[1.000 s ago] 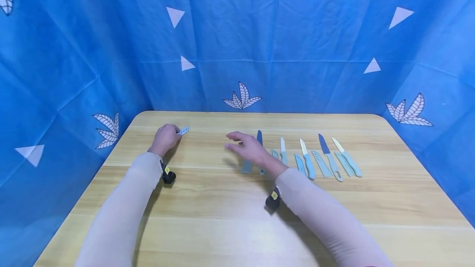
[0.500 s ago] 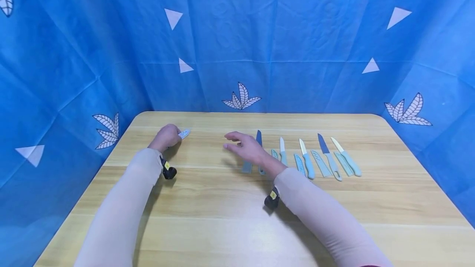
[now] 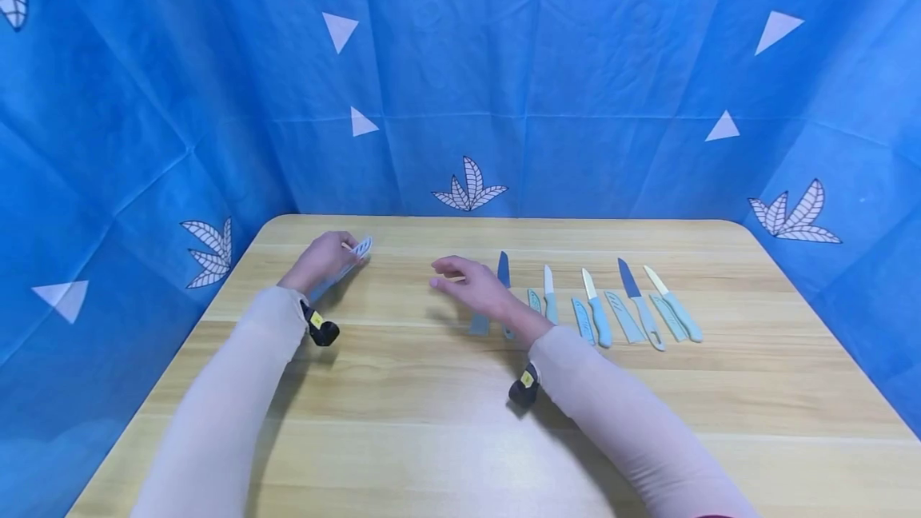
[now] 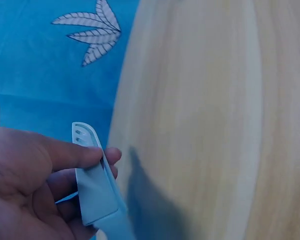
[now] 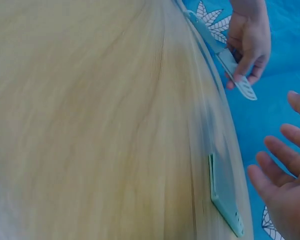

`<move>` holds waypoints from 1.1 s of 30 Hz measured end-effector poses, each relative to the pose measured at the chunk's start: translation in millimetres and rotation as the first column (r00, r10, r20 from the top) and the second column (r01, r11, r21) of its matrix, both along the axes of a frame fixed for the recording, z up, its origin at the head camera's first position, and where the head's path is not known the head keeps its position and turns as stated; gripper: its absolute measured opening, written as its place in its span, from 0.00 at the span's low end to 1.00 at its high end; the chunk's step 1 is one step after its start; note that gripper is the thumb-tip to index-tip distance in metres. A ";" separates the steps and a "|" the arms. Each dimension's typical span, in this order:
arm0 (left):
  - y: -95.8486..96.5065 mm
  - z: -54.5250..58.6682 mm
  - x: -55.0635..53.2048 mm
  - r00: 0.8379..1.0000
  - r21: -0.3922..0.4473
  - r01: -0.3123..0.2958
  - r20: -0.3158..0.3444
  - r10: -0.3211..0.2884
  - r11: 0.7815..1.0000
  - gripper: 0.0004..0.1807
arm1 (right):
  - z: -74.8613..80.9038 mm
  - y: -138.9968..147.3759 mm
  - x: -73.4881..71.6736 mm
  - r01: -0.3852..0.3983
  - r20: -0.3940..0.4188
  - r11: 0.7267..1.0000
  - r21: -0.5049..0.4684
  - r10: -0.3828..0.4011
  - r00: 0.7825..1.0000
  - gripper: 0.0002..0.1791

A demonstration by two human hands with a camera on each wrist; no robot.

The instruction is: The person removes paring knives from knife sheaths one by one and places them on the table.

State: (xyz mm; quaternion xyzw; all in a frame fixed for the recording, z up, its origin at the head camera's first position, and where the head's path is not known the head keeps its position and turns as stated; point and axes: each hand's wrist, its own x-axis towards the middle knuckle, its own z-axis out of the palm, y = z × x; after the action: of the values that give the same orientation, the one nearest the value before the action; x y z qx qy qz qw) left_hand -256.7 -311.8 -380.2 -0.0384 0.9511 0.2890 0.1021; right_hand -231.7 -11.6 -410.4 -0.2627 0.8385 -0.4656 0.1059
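Note:
At the far left of the table, my left hand (image 3: 324, 257) pinches a knife in a pale blue slotted sheath (image 4: 96, 195). Thumb and fingers grip the sheath, and the knife's light handle (image 5: 202, 27) extends beyond it in the right wrist view. My right hand (image 3: 476, 286) hovers above the table with fingers spread and nothing in them. Below that hand lies a loose pale sheath (image 5: 225, 202). A dark blue-bladed knife (image 3: 503, 267) lies just right of it, partly hidden by the hand.
Right of my right hand, knives and sheaths lie in a row: a small knife (image 3: 549, 294), another small knife (image 3: 596, 314), a dark-bladed knife (image 3: 640, 308) and a light knife (image 3: 675, 308). A blue patterned curtain (image 3: 576, 62) surrounds the wooden table's (image 3: 432, 438) back and sides.
My left hand has lifted slightly, and more of the sheathed knife shows, tilted up at its tip. My right hand has hardly moved.

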 end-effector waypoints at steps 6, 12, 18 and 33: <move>6.7 15.4 4.1 0.999 0.115 -0.014 0.041 0.009 0.993 0.22 | 2.6 -6.1 1.4 0.008 0.024 1.000 -0.011 -0.007 1.000 0.27; 11.9 22.6 8.5 0.998 0.215 -0.024 0.062 0.011 0.976 0.23 | 5.2 -11.2 4.3 -0.005 0.087 0.998 -0.067 0.011 0.996 0.29; 12.8 23.4 11.4 0.995 0.390 -0.056 0.099 0.018 0.919 0.21 | 3.3 -16.6 5.9 -0.006 0.152 0.994 -0.114 0.024 0.988 0.31; 11.0 18.7 26.9 0.996 0.759 -0.033 0.082 -0.046 0.650 0.20 | 1.5 -32.4 19.1 -0.056 0.323 0.955 -0.293 0.153 0.934 0.34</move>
State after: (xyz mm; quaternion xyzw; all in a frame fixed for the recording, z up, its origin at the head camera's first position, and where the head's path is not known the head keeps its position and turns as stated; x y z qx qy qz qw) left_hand -229.8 -300.8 -361.6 -0.0023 0.7372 0.6577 0.1545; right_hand -212.6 -44.0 -408.9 -0.2346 0.7179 -0.6111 0.2369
